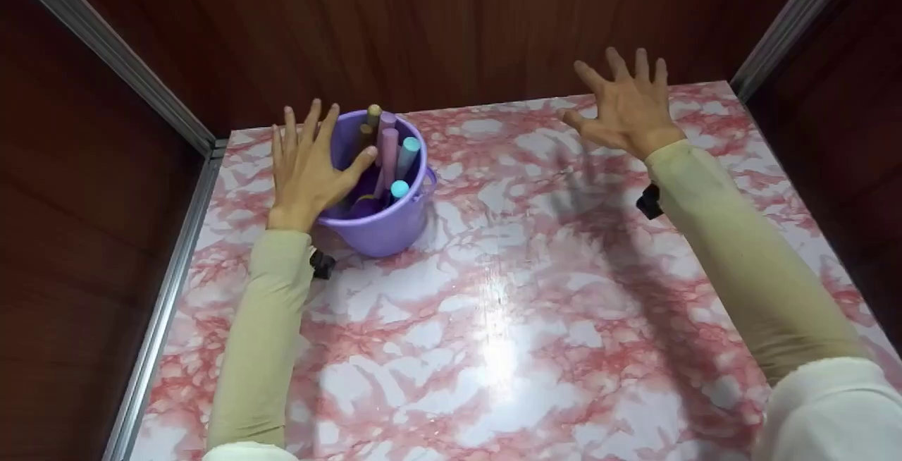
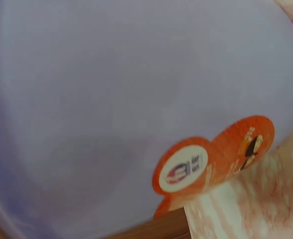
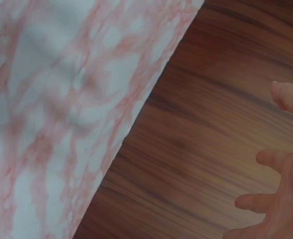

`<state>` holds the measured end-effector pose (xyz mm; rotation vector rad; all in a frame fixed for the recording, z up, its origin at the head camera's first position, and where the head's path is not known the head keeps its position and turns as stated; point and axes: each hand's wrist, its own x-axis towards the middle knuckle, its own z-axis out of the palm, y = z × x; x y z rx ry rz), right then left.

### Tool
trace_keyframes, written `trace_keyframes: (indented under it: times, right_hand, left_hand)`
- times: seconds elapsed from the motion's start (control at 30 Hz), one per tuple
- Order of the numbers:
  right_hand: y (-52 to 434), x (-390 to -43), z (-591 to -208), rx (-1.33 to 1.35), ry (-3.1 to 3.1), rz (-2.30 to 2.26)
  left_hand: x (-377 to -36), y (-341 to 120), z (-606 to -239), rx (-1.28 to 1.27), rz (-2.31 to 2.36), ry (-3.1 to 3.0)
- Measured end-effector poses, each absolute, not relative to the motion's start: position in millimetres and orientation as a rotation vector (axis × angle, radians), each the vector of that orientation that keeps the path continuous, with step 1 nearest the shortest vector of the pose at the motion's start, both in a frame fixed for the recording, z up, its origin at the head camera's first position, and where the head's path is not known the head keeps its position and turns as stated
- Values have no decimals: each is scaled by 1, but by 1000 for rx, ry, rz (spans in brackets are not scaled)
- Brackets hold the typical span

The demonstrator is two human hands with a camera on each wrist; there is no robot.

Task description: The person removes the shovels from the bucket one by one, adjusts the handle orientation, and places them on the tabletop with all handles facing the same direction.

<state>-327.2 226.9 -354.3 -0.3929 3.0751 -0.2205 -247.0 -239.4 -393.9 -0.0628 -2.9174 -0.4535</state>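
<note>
A purple bucket [image 1: 384,237] stands upright on the red and white tabletop [image 1: 493,292], near the far left corner. Long sticks lean inside it. Two are pink [image 1: 390,158], two have light blue tops [image 1: 411,145], and one has a yellow top [image 1: 374,111]. Next to the yellow top is a brown stick end [image 1: 366,130]. Low down sits a dark purple thing [image 1: 365,206], partly hidden. A small handle [image 1: 433,176] sticks out on the bucket's right side.

The left hand [image 1: 306,175] is wide, with straight fingers, over the left side of the bucket. Its thumb points across the bucket's mouth. I cannot tell if it touches the rim. The left wrist view shows the bucket's side very close, with an orange sticker [image 2: 216,159] on it.

The right hand [image 1: 631,112] is wide too and holds nothing. It is up in the air by the far edge, toward the far right corner, well apart from the bucket.

Both arms have pale sleeves [image 1: 754,263]. A brown wood wall [image 1: 479,24] stands behind the far edge.
</note>
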Motion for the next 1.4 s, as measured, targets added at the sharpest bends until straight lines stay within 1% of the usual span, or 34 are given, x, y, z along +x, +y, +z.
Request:
trace_keyframes:
  times: [0.1,0.27,0.7,1.0,1.23,1.4]
  right_hand:
    - [223,-330,-350,-413,3082,-209]
    - [210,-332,-342,-497,3118,-176]
    - [160,-327,-319,-743,3176,-77]
    - [114,-327,-304,-901,3173,-38]
    - [74,-320,-303,-1026,3119,17]
    - [51,-314,-304,-1101,3094,81]
  left_hand:
    - [-242,-240,-394,-64,-462,-2904]
    - [-223,-241,-399,-89,-481,-2871]
    - [-173,-228,-446,-329,-651,-2633]
    - [-155,-226,-469,-433,-625,-2387]
    - [-143,-223,-480,-465,-607,-2220]
    - [-140,-219,-485,-458,-603,-2142]
